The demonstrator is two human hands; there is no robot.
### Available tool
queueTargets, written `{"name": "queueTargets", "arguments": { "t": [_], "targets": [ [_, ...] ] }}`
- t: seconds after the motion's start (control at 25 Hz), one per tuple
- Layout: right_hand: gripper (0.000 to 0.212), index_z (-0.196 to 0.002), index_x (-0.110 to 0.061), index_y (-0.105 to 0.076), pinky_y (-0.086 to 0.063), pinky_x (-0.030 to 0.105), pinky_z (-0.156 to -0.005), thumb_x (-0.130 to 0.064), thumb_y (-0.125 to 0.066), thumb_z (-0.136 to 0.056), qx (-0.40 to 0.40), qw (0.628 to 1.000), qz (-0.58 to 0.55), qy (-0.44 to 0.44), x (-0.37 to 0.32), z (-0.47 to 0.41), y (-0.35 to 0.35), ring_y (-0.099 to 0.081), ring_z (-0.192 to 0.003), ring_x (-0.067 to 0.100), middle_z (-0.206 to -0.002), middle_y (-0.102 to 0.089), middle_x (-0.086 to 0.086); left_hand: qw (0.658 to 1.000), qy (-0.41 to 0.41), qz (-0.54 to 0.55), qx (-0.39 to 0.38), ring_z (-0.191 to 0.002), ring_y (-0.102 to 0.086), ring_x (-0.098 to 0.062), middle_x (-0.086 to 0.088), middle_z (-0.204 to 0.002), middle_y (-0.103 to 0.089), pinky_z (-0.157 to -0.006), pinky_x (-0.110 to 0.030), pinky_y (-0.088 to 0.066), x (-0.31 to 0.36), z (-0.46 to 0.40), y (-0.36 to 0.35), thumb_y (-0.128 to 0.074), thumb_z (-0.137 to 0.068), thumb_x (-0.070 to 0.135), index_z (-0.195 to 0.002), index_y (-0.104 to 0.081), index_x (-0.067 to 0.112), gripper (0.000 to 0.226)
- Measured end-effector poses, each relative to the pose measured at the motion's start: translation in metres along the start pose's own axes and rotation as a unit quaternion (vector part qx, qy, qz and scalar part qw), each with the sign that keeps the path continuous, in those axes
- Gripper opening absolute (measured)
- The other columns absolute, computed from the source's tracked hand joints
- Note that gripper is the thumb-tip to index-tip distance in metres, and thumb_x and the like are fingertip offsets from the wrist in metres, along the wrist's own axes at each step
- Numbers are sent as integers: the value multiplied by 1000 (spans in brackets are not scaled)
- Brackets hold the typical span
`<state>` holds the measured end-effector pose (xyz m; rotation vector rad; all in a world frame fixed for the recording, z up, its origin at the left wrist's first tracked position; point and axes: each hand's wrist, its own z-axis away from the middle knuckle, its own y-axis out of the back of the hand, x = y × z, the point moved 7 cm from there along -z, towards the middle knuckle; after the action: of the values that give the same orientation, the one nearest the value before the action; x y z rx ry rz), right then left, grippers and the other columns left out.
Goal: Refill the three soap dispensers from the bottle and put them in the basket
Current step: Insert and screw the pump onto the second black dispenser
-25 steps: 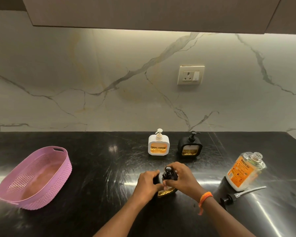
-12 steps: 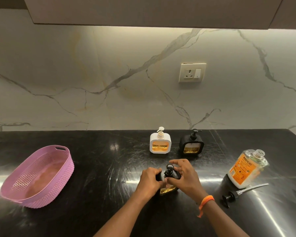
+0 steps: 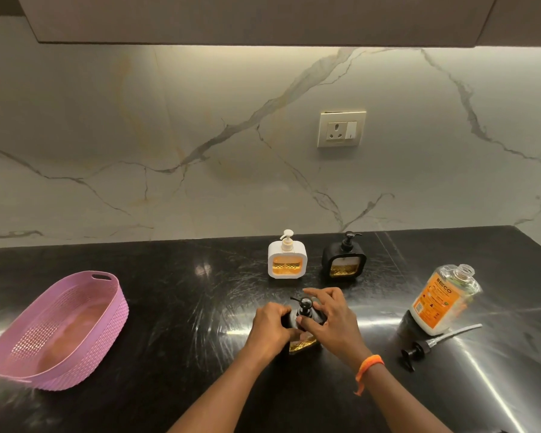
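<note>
A black soap dispenser (image 3: 303,342) with amber soap stands at the counter's front centre. My left hand (image 3: 270,326) grips its body from the left. My right hand (image 3: 333,320) pinches the neck of its black pump head (image 3: 304,304). Behind it stand a white dispenser (image 3: 287,259) and a second black dispenser (image 3: 343,259), both with pumps on and amber soap showing. The clear refill bottle (image 3: 444,300) with an orange label stands open at the right, its pump (image 3: 431,345) lying on the counter in front of it. The pink basket (image 3: 38,367) sits at the left with nothing inside.
The black glossy counter (image 3: 175,307) runs the full width, backed by a marble wall with a socket plate (image 3: 341,129). A cabinet (image 3: 263,17) hangs overhead. The counter's right edge slants in at the far right.
My right fingers have shifted around the pump head, and its nozzle points left now. The camera has tilted slightly. Left hand and dispenser stay in place.
</note>
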<state>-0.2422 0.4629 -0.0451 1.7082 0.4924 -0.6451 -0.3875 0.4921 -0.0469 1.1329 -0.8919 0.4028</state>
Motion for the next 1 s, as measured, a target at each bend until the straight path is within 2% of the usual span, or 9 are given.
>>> {"name": "queueTargets", "arguments": {
  "t": [0.16,0.28,0.4,0.52,0.6,0.72,0.84,0.92,1.0],
  "targets": [
    [31,-101,-28,-63,-45,9,-64,-44,-74,-77,-6,1000,-8,0,1,1,1,-52,-88,-2,-106,-41,-12,1000,-2,-3,13,-71,-59,6,10,-81,-68,-65,-12,-49,-1,0,1,-85,-70,24,-93,-71,18,28],
    [35,-87,-28,-55,-47,12,-61,-48,-78,-71,24,999,-11,-29,3,1,-1,-54,-81,0,-100,-42,-11,1000,-4,-12,18,-72,-56,7,6,-91,-70,-67,-12,-49,-2,0,1,-85,-70,24,-93,-71,20,27],
    [41,-96,-29,-54,-51,15,-65,-51,-77,-70,38,999,10,-15,2,3,-5,-55,-84,2,-102,-41,-10,1000,-4,-8,19,-71,-61,3,10,-80,-68,-69,-22,-56,-1,1,2,-85,-70,25,-84,-70,23,21],
    [42,-111,-31,-58,-51,16,-72,-44,-75,-74,20,999,-19,-17,5,3,-5,-54,-92,4,-108,-40,-10,1000,-5,11,8,-67,-52,14,23,-79,-58,-59,-7,-45,1,2,2,-85,-71,22,-97,-70,24,30],
    [32,-99,-28,-62,-49,15,-68,-43,-75,-75,24,999,-20,-19,6,2,-4,-54,-88,4,-104,-41,-11,1000,-10,10,7,-65,-55,13,19,-74,-61,-57,-6,-43,0,0,1,-86,-70,25,-86,-68,28,24],
    [34,-88,-27,-55,-46,12,-62,-47,-77,-73,48,998,-13,-43,5,4,-6,-54,-82,2,-99,-42,-10,1000,-10,-1,15,-64,-60,5,9,-69,-64,-57,-12,-45,-2,-1,1,-86,-68,26,-75,-67,24,20],
    [40,-89,-27,-50,-45,11,-58,-52,-77,-71,72,996,16,-46,3,6,-7,-53,-79,2,-100,-41,-9,1000,-7,6,16,-68,-65,-2,5,-71,-68,-62,-21,-55,-6,-3,0,-83,-70,22,-75,-68,21,16],
    [44,-94,-28,-51,-47,12,-61,-55,-74,-70,58,998,20,-30,3,6,-9,-53,-84,3,-103,-39,-10,1000,-9,3,19,-69,-67,-4,4,-72,-68,-65,-27,-58,-7,-5,0,-82,-71,20,-74,-68,19,14],
    [43,-99,-27,-54,-47,12,-65,-51,-75,-70,35,999,5,-29,6,5,-11,-54,-89,4,-106,-40,-11,1000,-12,8,16,-69,-67,-1,6,-72,-69,-65,-22,-57,-7,-5,0,-84,-70,22,-75,-70,20,15]
  ]
}}
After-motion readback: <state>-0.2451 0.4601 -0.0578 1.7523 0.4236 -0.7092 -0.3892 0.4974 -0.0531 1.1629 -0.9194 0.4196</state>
